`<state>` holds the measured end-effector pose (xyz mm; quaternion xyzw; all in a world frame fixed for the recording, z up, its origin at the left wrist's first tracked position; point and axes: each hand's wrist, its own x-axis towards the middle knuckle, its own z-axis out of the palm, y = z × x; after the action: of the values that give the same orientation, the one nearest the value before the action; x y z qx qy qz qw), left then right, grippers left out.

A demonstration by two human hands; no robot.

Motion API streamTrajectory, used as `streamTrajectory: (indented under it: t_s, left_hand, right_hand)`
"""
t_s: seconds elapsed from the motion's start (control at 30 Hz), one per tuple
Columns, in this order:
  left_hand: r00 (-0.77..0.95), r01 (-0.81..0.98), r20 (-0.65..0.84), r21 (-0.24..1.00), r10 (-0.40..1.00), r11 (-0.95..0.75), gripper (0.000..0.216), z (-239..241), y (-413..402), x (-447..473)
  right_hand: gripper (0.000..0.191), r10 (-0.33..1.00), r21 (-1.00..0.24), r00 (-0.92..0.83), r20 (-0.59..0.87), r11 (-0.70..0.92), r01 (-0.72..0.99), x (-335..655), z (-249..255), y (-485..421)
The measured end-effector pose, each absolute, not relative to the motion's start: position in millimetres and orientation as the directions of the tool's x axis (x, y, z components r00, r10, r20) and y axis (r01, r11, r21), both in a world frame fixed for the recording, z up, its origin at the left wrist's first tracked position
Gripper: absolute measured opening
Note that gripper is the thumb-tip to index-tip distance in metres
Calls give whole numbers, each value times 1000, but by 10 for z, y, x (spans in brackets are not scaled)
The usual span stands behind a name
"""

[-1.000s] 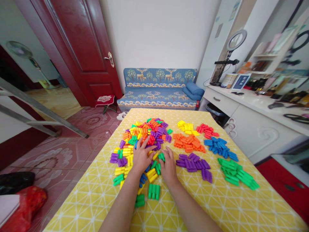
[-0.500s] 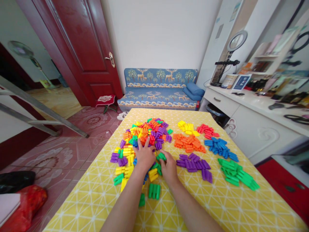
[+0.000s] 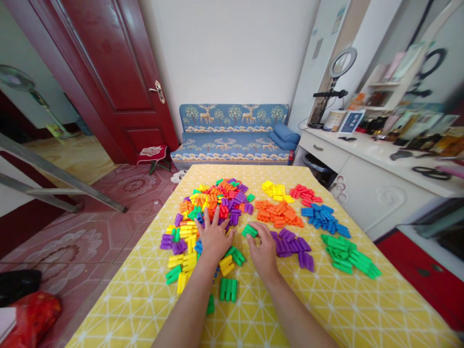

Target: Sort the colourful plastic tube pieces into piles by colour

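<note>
My left hand [image 3: 214, 238] lies with fingers spread over the near part of a mixed heap of plastic building blocks [image 3: 221, 194] in several colours. Between the thumb and fingers of my right hand [image 3: 263, 249] is a green block [image 3: 250, 230], held just above the cloth. To the right of that hand lies a purple pile [image 3: 292, 245]. Beyond it are piles of orange blocks [image 3: 278, 213], yellow blocks [image 3: 277, 191], red blocks [image 3: 305, 195], blue blocks [image 3: 325, 220] and green blocks [image 3: 348, 255]. A loose green block [image 3: 228, 290] rests near my left forearm. My left palm hides some blocks.
The table wears a yellow patterned cloth [image 3: 119, 309]. A blue sofa [image 3: 232, 140] stands past its far edge. On the right is a white dressing table [image 3: 366, 179] with a ring light [image 3: 342, 63]; a metal ladder [image 3: 61, 176] leans at left.
My right hand has moved a little right, away from the heap, with the green block in its fingers. My left hand stays spread over the heap. The view has shifted slightly.
</note>
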<state>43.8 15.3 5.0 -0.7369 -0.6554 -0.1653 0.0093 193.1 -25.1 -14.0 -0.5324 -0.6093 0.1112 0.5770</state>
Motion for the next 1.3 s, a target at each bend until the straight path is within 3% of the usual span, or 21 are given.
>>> streamTrajectory:
  t_s: [0.17, 0.37, 0.47, 0.6, 0.8, 0.93, 1.03, 1.17, 1.3]
  left_hand:
    - [67, 972, 225, 206, 972, -115, 41, 31, 172, 430]
    - [68, 967, 234, 222, 970, -121, 40, 49, 154, 426]
    - [55, 969, 234, 221, 971, -108, 39, 60, 148, 432]
    - [51, 971, 217, 217, 975, -99, 38, 75, 149, 438]
    - [60, 970, 218, 219, 974, -108, 39, 64, 157, 434]
    - [60, 968, 222, 225, 973, -111, 39, 42, 164, 432]
    - [64, 967, 230, 226, 971, -117, 39, 35, 166, 431]
    - [59, 968, 227, 225, 972, -112, 39, 46, 164, 432]
    - [58, 971, 220, 216, 974, -107, 40, 59, 157, 432]
  right_hand:
    - [30, 623, -610, 359, 695, 247, 753, 2824, 21, -309]
    - [33, 698, -295, 367, 615, -228, 928, 3729, -166, -436]
    - [31, 729, -201, 355, 586, -294, 934, 3806, -275, -488]
    - [27, 701, -174, 366, 611, -333, 927, 3732, -330, -509]
    - [23, 680, -187, 303, 667, -241, 952, 3735, -380, -507]
    - [24, 605, -271, 334, 723, -197, 942, 3653, -284, -508]
    - [20, 620, -355, 263, 739, 27, 934, 3330, -140, -512]
    - [18, 797, -555, 20, 603, 401, 729, 2601, -95, -542]
    - [47, 924, -640, -162, 348, 360, 679, 1989, -192, -583]
